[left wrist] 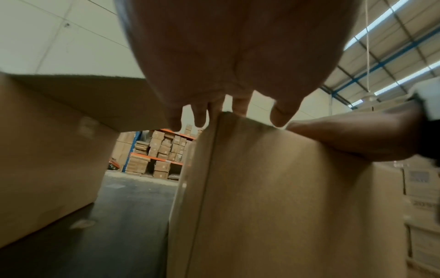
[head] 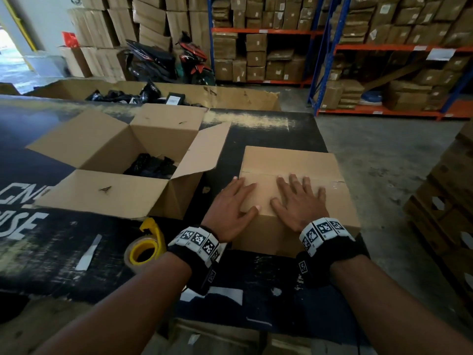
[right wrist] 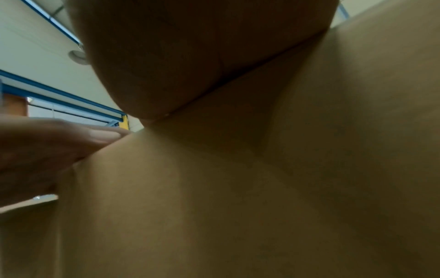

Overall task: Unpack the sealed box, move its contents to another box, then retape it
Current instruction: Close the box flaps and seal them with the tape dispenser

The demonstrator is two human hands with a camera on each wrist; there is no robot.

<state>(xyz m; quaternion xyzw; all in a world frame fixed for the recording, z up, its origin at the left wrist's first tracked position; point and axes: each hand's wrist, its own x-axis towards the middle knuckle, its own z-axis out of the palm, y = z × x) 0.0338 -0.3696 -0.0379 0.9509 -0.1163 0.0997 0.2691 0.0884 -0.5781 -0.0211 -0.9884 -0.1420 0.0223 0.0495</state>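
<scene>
A closed cardboard box (head: 294,162) stands at the right end of the dark table (head: 268,129), with clear tape along its top seam. My left hand (head: 234,201) lies flat on its near left corner, fingers straight. My right hand (head: 298,198) presses flat on the top beside it, fingers spread. In the left wrist view the left hand (left wrist: 228,105) rests on the box edge (left wrist: 273,188). The right wrist view shows the right hand's palm (right wrist: 202,56) on cardboard (right wrist: 262,188). An open box (head: 122,160) to the left holds black packets (head: 151,166).
A yellow tape dispenser (head: 146,245) with a tape roll lies on the table near my left wrist. A long open carton (head: 179,94) of black packets stands behind the table. Racks of boxes (head: 384,60) and parked motorbikes (head: 174,60) fill the background. Stacked crates (head: 450,213) stand at right.
</scene>
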